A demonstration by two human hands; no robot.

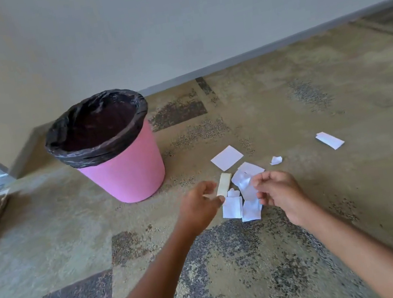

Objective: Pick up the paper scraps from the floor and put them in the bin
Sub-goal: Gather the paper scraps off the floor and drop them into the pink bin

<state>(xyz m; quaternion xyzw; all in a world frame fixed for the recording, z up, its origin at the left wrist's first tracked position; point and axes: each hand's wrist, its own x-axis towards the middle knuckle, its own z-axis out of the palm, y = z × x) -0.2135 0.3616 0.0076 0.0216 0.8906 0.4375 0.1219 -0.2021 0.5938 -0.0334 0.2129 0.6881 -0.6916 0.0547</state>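
Right of bin (126,177), cream strip (224,183) runs near-far; L hand (200,207), R hand (280,193) curled over scraps (232,208), grip unclear.

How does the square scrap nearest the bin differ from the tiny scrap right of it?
The square scrap lies flat and smooth; the tiny scrap is crumpled into a wad. The square scrap is clearly larger than the tiny scrap. The square scrap sits nearer the bin; the tiny scrap lies farther right. Both are white paper on the floor.
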